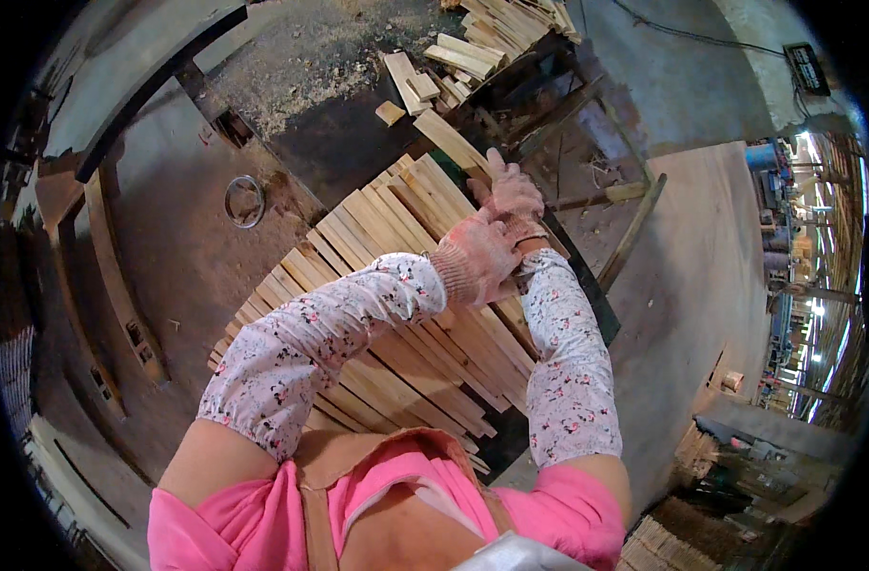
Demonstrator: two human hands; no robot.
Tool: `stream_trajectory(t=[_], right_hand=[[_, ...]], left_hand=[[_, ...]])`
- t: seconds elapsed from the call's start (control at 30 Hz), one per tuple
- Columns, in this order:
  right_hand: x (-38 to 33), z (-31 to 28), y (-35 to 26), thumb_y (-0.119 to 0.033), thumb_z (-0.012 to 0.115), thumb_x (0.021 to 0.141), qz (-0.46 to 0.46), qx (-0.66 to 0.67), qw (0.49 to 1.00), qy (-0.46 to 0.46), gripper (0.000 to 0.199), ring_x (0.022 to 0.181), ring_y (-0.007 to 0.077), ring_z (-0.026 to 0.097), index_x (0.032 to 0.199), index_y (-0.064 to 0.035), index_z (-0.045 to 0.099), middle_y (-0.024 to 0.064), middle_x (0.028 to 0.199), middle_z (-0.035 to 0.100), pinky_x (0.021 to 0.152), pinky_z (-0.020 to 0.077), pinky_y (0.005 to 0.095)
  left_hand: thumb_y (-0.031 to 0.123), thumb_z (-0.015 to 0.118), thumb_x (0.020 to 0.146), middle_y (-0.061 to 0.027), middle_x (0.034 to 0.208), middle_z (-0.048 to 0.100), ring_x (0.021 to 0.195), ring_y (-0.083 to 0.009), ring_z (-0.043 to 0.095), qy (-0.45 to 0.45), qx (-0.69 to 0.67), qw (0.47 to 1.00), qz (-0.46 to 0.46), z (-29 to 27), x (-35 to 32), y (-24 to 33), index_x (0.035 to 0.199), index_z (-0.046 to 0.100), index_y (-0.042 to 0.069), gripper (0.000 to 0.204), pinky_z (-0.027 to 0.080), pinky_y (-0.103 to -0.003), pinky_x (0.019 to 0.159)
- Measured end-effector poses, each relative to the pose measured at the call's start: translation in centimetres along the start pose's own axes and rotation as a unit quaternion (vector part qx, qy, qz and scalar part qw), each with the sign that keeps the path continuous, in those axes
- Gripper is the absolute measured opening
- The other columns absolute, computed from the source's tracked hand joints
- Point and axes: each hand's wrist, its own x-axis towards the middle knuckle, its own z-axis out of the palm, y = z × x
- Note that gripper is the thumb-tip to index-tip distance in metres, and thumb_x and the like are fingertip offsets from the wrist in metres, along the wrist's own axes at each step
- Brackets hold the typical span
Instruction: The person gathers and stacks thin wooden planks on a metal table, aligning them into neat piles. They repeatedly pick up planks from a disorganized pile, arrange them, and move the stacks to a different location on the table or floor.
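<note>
Right grip [513, 198] curls closed on 1 slat [451, 141]; left grip [475, 258] cannot be told.

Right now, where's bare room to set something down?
The dark flat surface between pale sawdust and the row of pale wooden slats looks bare, as does the grey floor right of the row. It's crowded along the slats, around the pink-gloved left hand and right hand, and at the jumbled wood offcuts.

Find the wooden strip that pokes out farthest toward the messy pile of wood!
It's the pale strip at the gloved right hand; its far end comes close to the loose wood pieces, while the other strips stop short.
</note>
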Motion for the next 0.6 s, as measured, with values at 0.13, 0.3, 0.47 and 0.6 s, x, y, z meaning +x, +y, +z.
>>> stream_trajectory(t=[0.13, 0.3, 0.47, 0.6], right_hand=[[0.7, -1.1, -0.5, -0.067, 0.059, 0.105, 0.055, 0.035, 0.996, -0.058, 0.085, 0.127, 0.0454, 0.069, 0.169, -0.0182, 0.032, 0.0228, 0.146, 0.063, 0.093, 0.0592, 0.0628], [1.5, -1.6, -0.8, -0.066, 0.055, 0.106, 0.077, 0.084, 0.991, -0.076, 0.083, 0.13, 0.0472, 0.068, 0.169, -0.0171, 0.031, 0.0249, 0.147, 0.064, 0.098, 0.0575, 0.0634], [1.9, -1.2, 0.3, -0.067, 0.054, 0.107, 0.056, 0.086, 0.993, -0.054, 0.084, 0.128, 0.0492, 0.069, 0.169, -0.0144, 0.034, 0.0277, 0.143, 0.067, 0.103, 0.0565, 0.062], [1.8, -0.7, 0.5, -0.068, 0.053, 0.107, 0.038, 0.112, 0.992, -0.047, 0.084, 0.129, 0.0482, 0.069, 0.169, -0.0146, 0.036, 0.0274, 0.142, 0.068, 0.106, 0.0551, 0.0617]], left_hand=[[0.055, 0.07, 0.096, -0.0073, 0.131, 0.072, 0.129, -0.026, 0.063, -0.062, -0.022, 0.997, -0.028, -0.2, 0.4, 0.2, 0.129, 0.075, 0.013, 0.054, 0.04, -0.045, 0.119], [0.056, 0.071, 0.095, -0.0066, 0.129, 0.072, 0.129, -0.0258, 0.063, -0.089, -0.016, 0.995, -0.028, -0.4, 0.8, 0.1, 0.129, 0.074, 0.012, 0.055, 0.041, -0.044, 0.118], [0.055, 0.072, 0.095, -0.0067, 0.127, 0.072, 0.127, -0.0261, 0.065, -0.06, -0.014, 0.998, -0.032, -0.2, 0.5, 0.2, 0.128, 0.074, 0.013, 0.054, 0.042, -0.044, 0.116], [0.055, 0.073, 0.094, -0.0066, 0.126, 0.072, 0.127, -0.0265, 0.065, -0.069, -0.006, 0.997, -0.031, -0.1, 0.4, 0.4, 0.129, 0.074, 0.014, 0.054, 0.044, -0.044, 0.115]])
